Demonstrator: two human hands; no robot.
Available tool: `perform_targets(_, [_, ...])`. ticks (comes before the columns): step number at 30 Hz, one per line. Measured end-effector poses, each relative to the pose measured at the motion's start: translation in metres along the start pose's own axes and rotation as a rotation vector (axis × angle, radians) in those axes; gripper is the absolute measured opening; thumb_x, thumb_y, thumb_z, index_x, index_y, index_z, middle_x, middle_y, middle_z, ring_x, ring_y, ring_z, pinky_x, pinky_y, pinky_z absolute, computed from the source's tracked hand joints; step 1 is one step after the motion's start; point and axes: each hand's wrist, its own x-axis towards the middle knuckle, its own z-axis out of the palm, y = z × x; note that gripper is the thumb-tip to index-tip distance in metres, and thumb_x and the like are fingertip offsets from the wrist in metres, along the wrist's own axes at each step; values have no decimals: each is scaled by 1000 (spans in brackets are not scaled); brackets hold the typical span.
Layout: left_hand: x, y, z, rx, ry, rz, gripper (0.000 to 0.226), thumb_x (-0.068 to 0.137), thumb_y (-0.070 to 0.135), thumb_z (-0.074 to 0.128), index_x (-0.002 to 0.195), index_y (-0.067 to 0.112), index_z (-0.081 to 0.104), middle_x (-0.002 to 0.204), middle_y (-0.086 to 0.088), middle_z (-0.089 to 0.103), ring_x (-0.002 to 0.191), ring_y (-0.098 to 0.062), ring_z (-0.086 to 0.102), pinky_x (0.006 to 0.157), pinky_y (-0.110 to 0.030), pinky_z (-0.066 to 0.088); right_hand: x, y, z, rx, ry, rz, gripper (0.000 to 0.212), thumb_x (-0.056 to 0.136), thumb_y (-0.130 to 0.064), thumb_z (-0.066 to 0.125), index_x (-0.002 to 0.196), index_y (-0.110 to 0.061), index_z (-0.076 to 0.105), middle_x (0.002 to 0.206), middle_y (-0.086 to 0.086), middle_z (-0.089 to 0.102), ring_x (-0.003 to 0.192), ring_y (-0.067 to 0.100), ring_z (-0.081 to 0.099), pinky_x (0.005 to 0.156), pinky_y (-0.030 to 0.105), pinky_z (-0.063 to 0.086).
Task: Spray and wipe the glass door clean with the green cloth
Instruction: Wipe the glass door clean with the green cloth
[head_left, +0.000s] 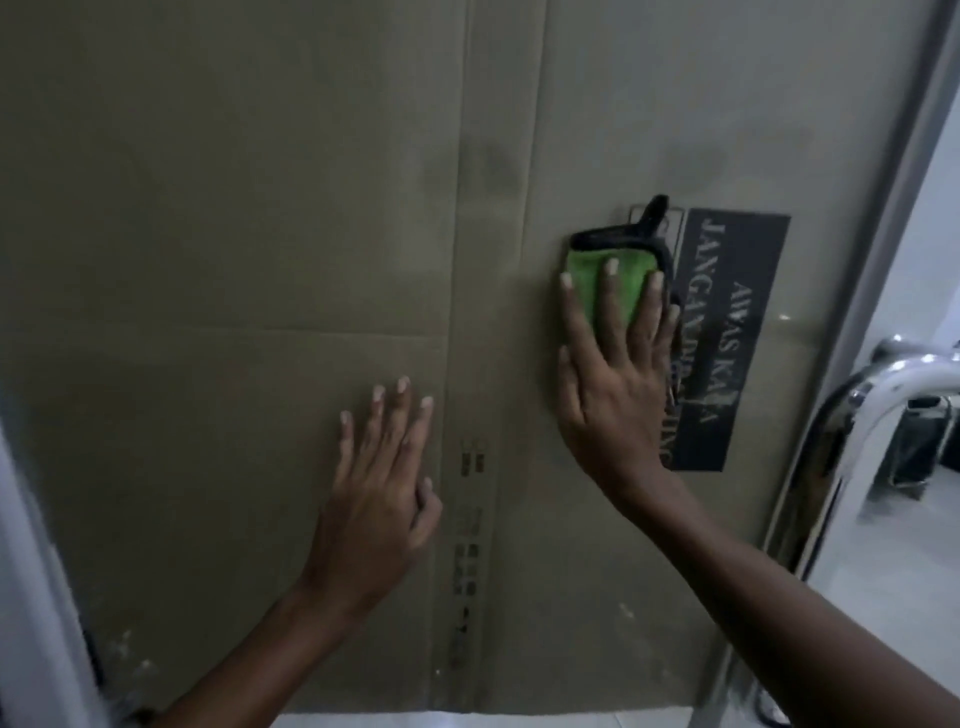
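The glass door (234, 208) fills the view, with brown cardboard showing behind the pane. My right hand (615, 374) presses a folded green cloth (621, 270) with black edging flat against the glass, fingers straight and spread over it. The cloth lies at the left edge of a dark sticker (727, 312) with white lettering. My left hand (382, 478) lies flat on the glass lower down and to the left, fingers straight, holding nothing. No spray bottle is in view.
A chrome door handle (883, 405) curves out at the right beside the metal door frame (872, 291). Beyond it a bright room with a white floor shows. A pale frame edge (31, 571) runs down the far left.
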Motion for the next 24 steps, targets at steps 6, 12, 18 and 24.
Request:
perform_targets(6, [-10,-3,27,-42,143,14,69,89,17,46,155,7,27,165,-14,17,154,-31,11,121,-60,15,-129,7,28,-88,-131,-439,54,104,-28,41,158,-26,33,167,8,24,156,39,14,122,60,22])
perform_targets(12, [-63,6,63,-50,200,69,71,89,25,44,155,8,26,165,-16,12,154,-33,7,122,-60,10,-146,14,33,56,103,120,64,103,-30,36,162,-14,18,170,9,15,158,30,7,127,50,13])
perform_targets(18, [-150,-13,98,-136,268,84,61,91,22,47,151,19,37,164,-5,25,153,-21,16,124,-50,18,-190,-29,68,38,117,33,65,104,-35,33,163,-19,12,171,3,7,158,29,1,129,46,5])
perform_targets(24, [-226,-78,112,-154,457,6,47,86,17,54,133,23,56,149,2,50,141,-18,44,108,-48,42,-176,-32,76,-67,102,-364,59,106,-42,26,162,-24,20,169,10,17,157,30,11,128,47,13])
